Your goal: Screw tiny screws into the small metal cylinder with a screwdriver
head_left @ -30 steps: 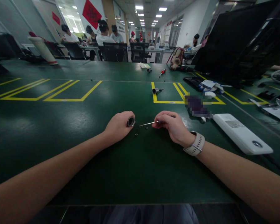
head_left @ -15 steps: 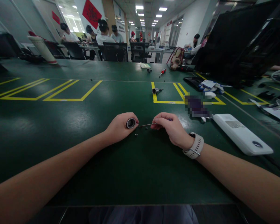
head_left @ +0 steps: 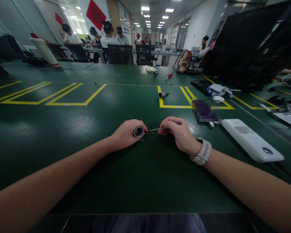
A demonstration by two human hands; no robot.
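My left hand [head_left: 129,133] is closed around a hollow round metal part [head_left: 138,131], whose open ring-shaped end faces me. In my right hand [head_left: 176,131] is a slim screwdriver [head_left: 156,129], its thin shaft pointing left and its handle mostly covered by my fingers. The shaft's tip reaches the fingertips of my left hand, beside the metal part; whether it touches the part I cannot tell. Just below the shaft, a small dark nut-like piece [head_left: 152,133] lies on the green table [head_left: 145,181]. Another tiny piece [head_left: 142,140] rests nearer to me.
A similar metal part [head_left: 162,94] lies inside yellow tape, with a red screwdriver [head_left: 169,76] farther back. To the right are a blurred-out phone-like object [head_left: 205,110], a white power bank-like device [head_left: 252,139], gloves [head_left: 219,90] and a large dark monitor [head_left: 247,45]. People sit beyond.
My left hand and the metal part have shifted slightly right and toward me. The screwdriver shaft now slants a little more, its handle end higher. The small pieces stay in place.
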